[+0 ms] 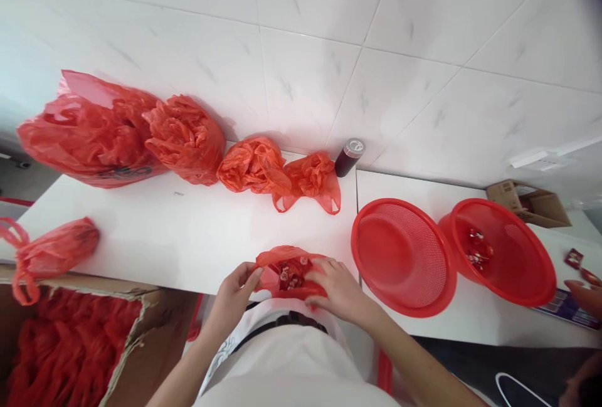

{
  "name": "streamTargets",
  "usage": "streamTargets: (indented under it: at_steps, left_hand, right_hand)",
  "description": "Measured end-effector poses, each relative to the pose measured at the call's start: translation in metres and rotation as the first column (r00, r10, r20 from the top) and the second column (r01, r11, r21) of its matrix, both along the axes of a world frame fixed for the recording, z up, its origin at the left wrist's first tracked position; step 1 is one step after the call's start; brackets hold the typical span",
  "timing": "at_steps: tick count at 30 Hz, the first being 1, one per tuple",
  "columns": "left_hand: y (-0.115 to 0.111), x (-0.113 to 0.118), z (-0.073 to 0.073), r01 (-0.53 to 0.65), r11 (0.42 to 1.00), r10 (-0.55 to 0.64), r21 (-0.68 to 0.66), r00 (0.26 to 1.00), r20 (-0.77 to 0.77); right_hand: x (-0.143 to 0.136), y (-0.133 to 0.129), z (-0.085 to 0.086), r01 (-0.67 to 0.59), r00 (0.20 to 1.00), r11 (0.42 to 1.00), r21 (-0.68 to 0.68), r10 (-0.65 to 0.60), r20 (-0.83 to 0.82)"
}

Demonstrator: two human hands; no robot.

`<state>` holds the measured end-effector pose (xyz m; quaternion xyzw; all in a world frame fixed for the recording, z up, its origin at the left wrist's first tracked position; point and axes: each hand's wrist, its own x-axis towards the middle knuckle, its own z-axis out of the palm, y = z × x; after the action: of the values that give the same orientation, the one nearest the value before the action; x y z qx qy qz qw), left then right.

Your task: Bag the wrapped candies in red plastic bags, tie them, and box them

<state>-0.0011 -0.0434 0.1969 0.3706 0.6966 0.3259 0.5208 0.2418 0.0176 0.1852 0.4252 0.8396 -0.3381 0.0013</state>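
Crosswise, a red bag (pixel 285 253) gaped between the left hand (pixel 236 290), its grip pinching one end, and the half-curled right hand (pixel 337 288), its hold unclear.

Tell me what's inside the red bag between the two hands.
Small red pieces show in the mouth of the red bag, some with pale patches. What lies beneath them is covered, and the right hand hides part of the bag's side.

- A dark bottle (pixel 346 162) with a grey lid stands near the back edge of the counter (pixel 155 225).
- A small cardboard box (pixel 505 195), open, is at the same edge, more to the right.
- Behind this edge is a pale tiled wall (pixel 301 81) with grey marks.
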Motion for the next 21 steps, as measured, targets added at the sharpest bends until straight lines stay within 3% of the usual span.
streamTargets:
  at_steps: [2, 5, 7, 9, 11, 12, 14, 17, 21]
  left_hand:
    - [-0.001, -0.009, 0.003, 0.022, 0.999, -0.023, -0.035, 1.000, -0.016]
    - [-0.003, -0.031, 0.014, 0.048, 0.994, -0.054, -0.094, 0.996, -0.065]
    - [-0.003, -0.046, 0.029, 0.057, 0.993, -0.063, -0.100, 0.996, -0.062]
    - [-0.001, -0.059, 0.048, 0.030, 0.997, -0.031, -0.069, 0.999, -0.024]
    - [0.002, -0.067, 0.062, -0.017, 0.999, 0.018, -0.040, 0.999, 0.029]
    - [0.003, -0.069, 0.065, -0.023, 0.999, 0.025, -0.037, 0.998, 0.056]
    - [0.002, -0.071, 0.064, 0.016, 0.999, -0.010, -0.050, 0.995, 0.103]
    - [-0.005, -0.073, 0.053, 0.064, 0.996, -0.055, -0.055, 0.989, 0.140]
    - [-0.015, -0.081, 0.047, -0.049, 0.997, 0.063, -0.065, 0.969, 0.239]
  right_hand:
    - [0.017, 0.001, 0.003, -0.148, 0.981, 0.989, -0.012, 0.148, 0.123]
    - [0.039, 0.011, 0.022, -0.225, 0.953, 0.973, -0.055, 0.231, 0.194]
    - [0.047, 0.021, 0.044, -0.143, 0.985, 0.987, -0.070, 0.149, 0.090]
    - [0.048, 0.029, 0.067, 0.040, 0.997, 0.994, -0.104, -0.046, -0.058]
    - [0.043, 0.032, 0.079, 0.186, 0.968, 0.972, -0.144, -0.206, -0.143]
    - [0.037, 0.031, 0.079, 0.203, 0.963, 0.965, -0.165, -0.227, -0.146]
    - [0.021, 0.023, 0.064, 0.165, 0.977, 0.961, -0.220, -0.189, -0.093]
    - [-0.014, 0.009, 0.022, 0.133, 0.987, 0.941, -0.312, -0.153, -0.040]
    - [-0.064, 0.000, -0.024, 0.317, 0.919, 0.878, -0.358, -0.378, -0.113]
